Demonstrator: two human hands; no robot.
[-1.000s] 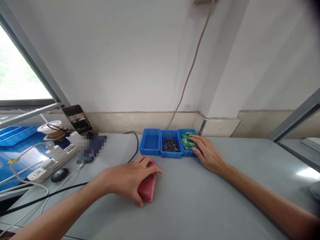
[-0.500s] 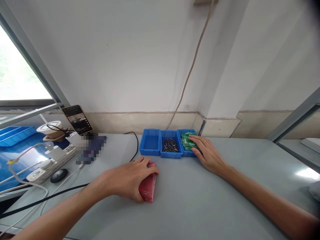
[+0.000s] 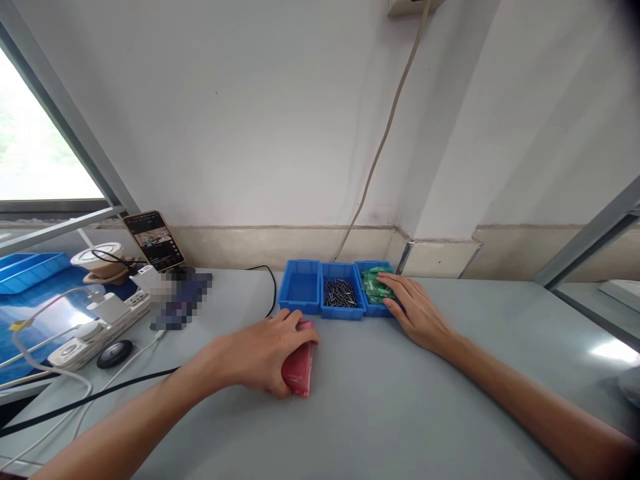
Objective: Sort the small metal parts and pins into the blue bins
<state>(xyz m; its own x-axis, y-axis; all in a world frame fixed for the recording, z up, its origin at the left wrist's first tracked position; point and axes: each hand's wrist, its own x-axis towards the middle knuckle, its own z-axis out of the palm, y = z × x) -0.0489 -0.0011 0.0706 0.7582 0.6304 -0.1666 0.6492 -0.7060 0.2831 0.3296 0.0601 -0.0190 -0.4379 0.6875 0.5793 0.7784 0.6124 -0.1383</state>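
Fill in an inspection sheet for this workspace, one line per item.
Surface: smooth grey tabletop.
Work items: red block-shaped item, partly covered; three blue plastic bins in a row, the middle one holding thin metallic pieces, the right one glossy green packets.
Clutter: leaning phone with lit screen, white-lidded cup, long white power strip, black oval object, all at left.
Hands: left hand clasps the red item; right hand reaches over the green packets.
Cables: black cable and white cable at left; beige cable along the wall.
Surroundings: white wall, bright window, grey metal frame.
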